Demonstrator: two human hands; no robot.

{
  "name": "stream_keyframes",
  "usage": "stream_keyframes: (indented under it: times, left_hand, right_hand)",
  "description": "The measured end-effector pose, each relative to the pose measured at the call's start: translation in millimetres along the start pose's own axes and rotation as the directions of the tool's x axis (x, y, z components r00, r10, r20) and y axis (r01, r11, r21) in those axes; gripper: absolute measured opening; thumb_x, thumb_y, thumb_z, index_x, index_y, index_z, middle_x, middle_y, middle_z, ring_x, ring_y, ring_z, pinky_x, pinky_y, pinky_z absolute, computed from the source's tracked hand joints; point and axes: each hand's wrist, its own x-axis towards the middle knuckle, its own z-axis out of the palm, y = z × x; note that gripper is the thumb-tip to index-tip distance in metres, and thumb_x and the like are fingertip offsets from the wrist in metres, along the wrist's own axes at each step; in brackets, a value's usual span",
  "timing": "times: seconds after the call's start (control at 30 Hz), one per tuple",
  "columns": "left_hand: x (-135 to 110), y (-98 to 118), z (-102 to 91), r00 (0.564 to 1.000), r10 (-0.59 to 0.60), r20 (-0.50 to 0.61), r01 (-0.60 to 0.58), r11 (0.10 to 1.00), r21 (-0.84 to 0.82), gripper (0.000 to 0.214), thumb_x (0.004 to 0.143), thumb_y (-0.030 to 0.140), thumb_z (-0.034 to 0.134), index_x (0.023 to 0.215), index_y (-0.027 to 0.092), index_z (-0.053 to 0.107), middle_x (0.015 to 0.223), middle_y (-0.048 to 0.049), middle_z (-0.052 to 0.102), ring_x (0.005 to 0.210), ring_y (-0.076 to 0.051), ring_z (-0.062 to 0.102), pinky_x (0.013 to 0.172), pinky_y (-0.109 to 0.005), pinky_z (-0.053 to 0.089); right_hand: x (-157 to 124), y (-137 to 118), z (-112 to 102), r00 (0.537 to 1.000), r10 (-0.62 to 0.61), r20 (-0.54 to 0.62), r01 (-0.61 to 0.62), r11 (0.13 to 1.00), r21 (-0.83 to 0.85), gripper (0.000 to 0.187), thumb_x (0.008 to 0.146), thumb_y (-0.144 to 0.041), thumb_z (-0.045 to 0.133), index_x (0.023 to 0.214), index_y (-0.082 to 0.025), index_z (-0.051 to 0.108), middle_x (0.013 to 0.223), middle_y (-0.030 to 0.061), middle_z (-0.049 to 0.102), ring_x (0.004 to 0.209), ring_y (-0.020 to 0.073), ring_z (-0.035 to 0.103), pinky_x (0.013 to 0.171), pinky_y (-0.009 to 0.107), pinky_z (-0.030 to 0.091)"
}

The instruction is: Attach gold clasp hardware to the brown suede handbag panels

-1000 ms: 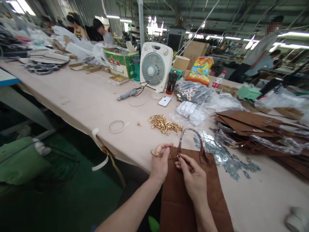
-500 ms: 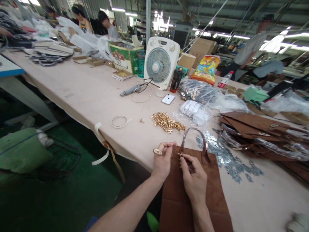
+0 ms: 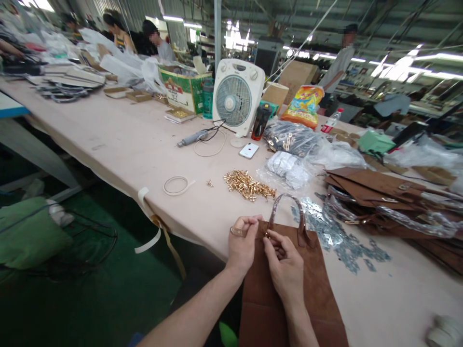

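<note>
A brown handbag (image 3: 307, 289) with a plastic-wrapped handle (image 3: 285, 198) lies at the table's front edge. My left hand (image 3: 241, 246) is closed, its thumb and fingertips pinched at the bag's upper left corner. A gold oval metal piece (image 3: 237, 232) shows at the fingers of that hand; whether it is worn or held, I cannot tell. My right hand (image 3: 285, 265) lies over the front of the bag. Between its thumb and forefinger is a small gold metal fitting (image 3: 267, 235), touching the bag near its top edge. The curled fingers hide the palm.
Beyond the bag lie a heap of gold fittings (image 3: 248, 184) and scattered grey metal plates (image 3: 340, 236). More brown bags (image 3: 379, 193) are stacked at right. A fan (image 3: 237, 96), an electric screwdriver (image 3: 191, 139), a phone (image 3: 249, 150) and a tape roll (image 3: 175, 185) stand or lie farther back.
My right hand has shifted slightly left with the fitting, still at the bag's top. The gold oval at my left hand has turned. In the background, a standing person has moved left.
</note>
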Motion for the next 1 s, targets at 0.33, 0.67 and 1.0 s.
stream_keyframes:
  times: [0.33, 0.67, 1.0]
  left_hand:
    - [-1.6, 2.0, 1.7, 1.000, -0.023, -0.006, 0.023, 1.000, -0.019, 0.011, 0.093, 0.029, 0.068, 0.089, 0.020, 0.063, 0.114, -0.0120, 0.079, 0.114, -0.025, 0.073, 0.109, -0.044, 0.051]
    - [-4.3, 4.6, 0.8, 0.999, -0.044, 0.001, 0.044, 0.998, 0.054, 0.012, 0.094, 0.031, 0.065, 0.090, 0.020, 0.068, 0.112, -0.0114, 0.078, 0.109, -0.026, 0.072, 0.102, -0.042, 0.053]
    - [6.3, 3.8, 0.2, 0.973, -0.223, -0.061, 0.204, 0.952, -0.230, 0.041, 0.075, 0.050, 0.084, 0.098, 0.019, 0.071, 0.090, -0.0076, 0.074, 0.080, -0.022, 0.069, 0.078, -0.033, 0.054]
  right_hand:
    - [3.7, -0.2, 5.5, 1.000, 0.006, 0.009, -0.006, 0.999, -0.043, 0.035, 0.095, -0.043, 0.068, 0.118, -0.017, 0.076, 0.101, 0.0098, 0.075, 0.077, 0.0185, 0.071, 0.071, 0.030, 0.061]
    - [2.5, 4.6, 9.9, 0.988, -0.150, 0.033, 0.153, 0.955, -0.253, 0.040, 0.100, -0.054, 0.057, 0.116, -0.024, 0.078, 0.096, 0.0085, 0.074, 0.085, 0.0237, 0.072, 0.079, 0.035, 0.059]
    - [45.0, -27.8, 12.1, 0.998, 0.018, -0.065, -0.012, 0.997, 0.077, 0.048, 0.086, -0.066, 0.067, 0.109, -0.026, 0.080, 0.096, 0.0082, 0.078, 0.085, 0.0283, 0.074, 0.063, 0.031, 0.060]
